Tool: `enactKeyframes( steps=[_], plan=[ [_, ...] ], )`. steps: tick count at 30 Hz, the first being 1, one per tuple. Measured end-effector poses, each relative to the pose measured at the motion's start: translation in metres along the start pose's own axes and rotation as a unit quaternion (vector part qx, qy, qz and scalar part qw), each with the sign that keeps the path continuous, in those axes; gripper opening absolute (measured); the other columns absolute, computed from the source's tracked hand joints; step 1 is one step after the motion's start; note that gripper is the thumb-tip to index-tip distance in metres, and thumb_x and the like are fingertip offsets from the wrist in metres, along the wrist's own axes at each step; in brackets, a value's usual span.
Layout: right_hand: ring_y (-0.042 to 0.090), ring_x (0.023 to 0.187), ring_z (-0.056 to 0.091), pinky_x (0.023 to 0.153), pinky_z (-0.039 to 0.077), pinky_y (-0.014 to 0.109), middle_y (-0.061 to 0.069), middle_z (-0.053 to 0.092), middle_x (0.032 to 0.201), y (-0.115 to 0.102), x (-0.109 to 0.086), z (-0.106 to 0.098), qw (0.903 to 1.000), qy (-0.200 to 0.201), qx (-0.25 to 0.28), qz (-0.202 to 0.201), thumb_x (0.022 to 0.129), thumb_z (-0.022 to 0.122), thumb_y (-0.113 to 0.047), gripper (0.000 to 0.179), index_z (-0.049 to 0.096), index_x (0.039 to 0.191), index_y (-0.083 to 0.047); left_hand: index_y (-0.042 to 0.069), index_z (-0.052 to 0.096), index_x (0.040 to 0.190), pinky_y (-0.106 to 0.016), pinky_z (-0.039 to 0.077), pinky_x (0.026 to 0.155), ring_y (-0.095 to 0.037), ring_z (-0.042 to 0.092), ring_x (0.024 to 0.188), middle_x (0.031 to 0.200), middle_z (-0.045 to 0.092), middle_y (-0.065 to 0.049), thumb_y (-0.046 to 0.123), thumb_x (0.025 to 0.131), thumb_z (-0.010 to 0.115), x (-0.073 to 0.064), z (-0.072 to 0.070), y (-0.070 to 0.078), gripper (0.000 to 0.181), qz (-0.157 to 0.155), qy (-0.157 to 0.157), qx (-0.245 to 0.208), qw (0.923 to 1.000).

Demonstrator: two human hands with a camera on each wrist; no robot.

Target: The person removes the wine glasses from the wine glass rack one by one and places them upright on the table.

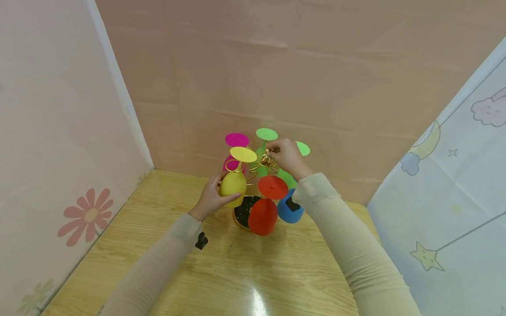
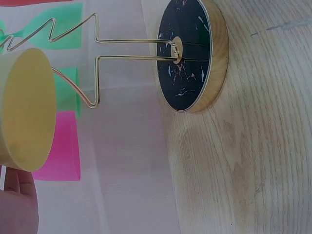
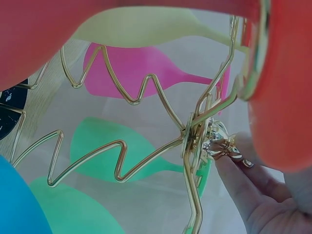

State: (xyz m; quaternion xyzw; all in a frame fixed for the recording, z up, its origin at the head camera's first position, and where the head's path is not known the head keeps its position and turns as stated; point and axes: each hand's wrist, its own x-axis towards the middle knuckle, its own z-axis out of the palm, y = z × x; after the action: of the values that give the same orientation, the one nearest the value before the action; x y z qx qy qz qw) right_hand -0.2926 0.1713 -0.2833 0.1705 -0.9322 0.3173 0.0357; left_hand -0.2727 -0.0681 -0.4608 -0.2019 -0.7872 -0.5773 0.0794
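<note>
A gold wire rack carries several coloured wine glasses hanging upside down. My left hand grips the bowl of the yellow wine glass, thumb across its front; its open rim faces the left wrist view. With the fingertips of my right hand, I pinch the shiny gold ornament at the rack's top centre. Part of the ornament is hidden by those fingers. Closest to the front hangs a red wine glass, below my right forearm.
The rack's round base has a black marbled top and stands on the wooden table. Around the rack hang a blue glass, a pink glass and green glasses. A wall rises close behind.
</note>
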Motion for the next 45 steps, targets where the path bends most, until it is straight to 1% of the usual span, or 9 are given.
enactKeyframes(
  steps=[5, 10, 13, 20, 25, 30, 36, 42, 45],
  plan=[
    [0.036, 0.113, 0.065, 0.091, 0.057, 0.038, 0.024, 0.066, 0.125, 0.000, 0.000, 0.001, 1.0000, 0.005, -0.005, -0.007, 0.097, 0.065, 0.002, 0.031, 0.067, 0.127, 0.006, 0.006, 0.043, 0.150, -0.051, 0.054, 0.093, -0.033, 0.050, 0.119, 0.141, 0.046, -0.016, 0.025, 0.083, 0.086, 0.001, 0.000, -0.004, 0.081, -0.008, 0.005, 0.006, 0.9999],
    [0.036, 0.112, 0.066, 0.091, 0.057, 0.037, 0.023, 0.067, 0.125, 0.001, 0.001, 0.002, 0.9999, 0.011, -0.010, -0.006, 0.096, 0.067, 0.001, 0.030, 0.068, 0.126, 0.006, 0.005, 0.042, 0.151, -0.050, 0.053, 0.093, -0.034, 0.049, 0.120, 0.144, 0.046, -0.015, 0.028, 0.083, 0.085, 0.002, -0.002, -0.005, 0.083, -0.020, 0.018, 0.008, 0.9996],
    [0.035, 0.112, 0.066, 0.091, 0.056, 0.038, 0.023, 0.067, 0.125, 0.002, 0.001, 0.001, 0.9999, 0.011, -0.012, -0.005, 0.096, 0.067, 0.000, 0.030, 0.068, 0.126, 0.005, 0.005, 0.042, 0.151, -0.052, 0.052, 0.094, -0.035, 0.048, 0.121, 0.144, 0.046, -0.016, 0.027, 0.084, 0.085, 0.002, -0.004, -0.006, 0.083, -0.018, 0.022, 0.000, 0.9996],
    [0.036, 0.113, 0.065, 0.092, 0.056, 0.038, 0.023, 0.067, 0.125, 0.002, -0.002, 0.001, 0.9998, 0.016, -0.010, 0.000, 0.097, 0.066, 0.000, 0.031, 0.067, 0.128, 0.005, 0.004, 0.039, 0.152, -0.055, 0.042, 0.106, -0.036, 0.044, 0.130, 0.147, 0.043, -0.018, 0.018, 0.084, 0.085, 0.002, -0.005, -0.010, 0.083, -0.011, 0.032, -0.022, 0.9992],
    [0.035, 0.114, 0.065, 0.091, 0.056, 0.039, 0.022, 0.067, 0.126, 0.001, -0.004, 0.001, 0.9998, 0.018, -0.006, 0.006, 0.098, 0.065, -0.001, 0.031, 0.067, 0.128, 0.005, 0.004, 0.040, 0.151, -0.056, 0.040, 0.109, -0.038, 0.043, 0.130, 0.148, 0.042, -0.018, 0.017, 0.084, 0.085, 0.000, -0.008, -0.012, 0.082, -0.009, 0.044, -0.041, 0.9981],
    [0.035, 0.114, 0.065, 0.091, 0.056, 0.039, 0.022, 0.067, 0.126, 0.000, -0.006, 0.002, 0.9997, 0.023, 0.000, 0.012, 0.098, 0.065, -0.001, 0.031, 0.066, 0.129, 0.005, 0.005, 0.040, 0.150, -0.055, 0.039, 0.111, -0.035, 0.043, 0.132, 0.147, 0.044, -0.016, 0.018, 0.085, 0.085, -0.003, -0.011, -0.012, 0.081, -0.027, 0.044, -0.053, 0.9973],
    [0.035, 0.114, 0.064, 0.090, 0.056, 0.036, 0.021, 0.066, 0.127, 0.001, -0.006, 0.003, 0.9996, 0.026, 0.002, 0.010, 0.098, 0.064, -0.001, 0.032, 0.066, 0.129, 0.005, 0.006, 0.035, 0.153, -0.055, 0.035, 0.115, -0.035, 0.041, 0.135, 0.148, 0.042, -0.016, 0.021, 0.086, 0.084, -0.008, -0.014, -0.016, 0.084, -0.056, 0.045, -0.067, 0.9951],
    [0.034, 0.113, 0.065, 0.090, 0.057, 0.038, 0.021, 0.067, 0.126, 0.002, -0.006, 0.002, 0.9995, 0.030, 0.011, 0.005, 0.097, 0.065, -0.001, 0.031, 0.067, 0.128, 0.005, 0.006, 0.029, 0.157, -0.056, 0.032, 0.117, -0.038, 0.038, 0.139, 0.152, 0.037, -0.019, 0.018, 0.088, 0.082, -0.017, -0.015, -0.022, 0.087, -0.070, 0.041, -0.083, 0.9932],
    [0.034, 0.113, 0.065, 0.090, 0.056, 0.037, 0.021, 0.067, 0.127, 0.001, -0.006, 0.002, 0.9995, 0.031, 0.010, 0.005, 0.097, 0.065, -0.001, 0.032, 0.067, 0.129, 0.004, 0.007, 0.028, 0.157, -0.055, 0.031, 0.118, -0.038, 0.038, 0.139, 0.154, 0.035, -0.018, 0.019, 0.088, 0.081, -0.022, -0.016, -0.025, 0.088, -0.082, 0.039, -0.087, 0.9920]
  ],
)
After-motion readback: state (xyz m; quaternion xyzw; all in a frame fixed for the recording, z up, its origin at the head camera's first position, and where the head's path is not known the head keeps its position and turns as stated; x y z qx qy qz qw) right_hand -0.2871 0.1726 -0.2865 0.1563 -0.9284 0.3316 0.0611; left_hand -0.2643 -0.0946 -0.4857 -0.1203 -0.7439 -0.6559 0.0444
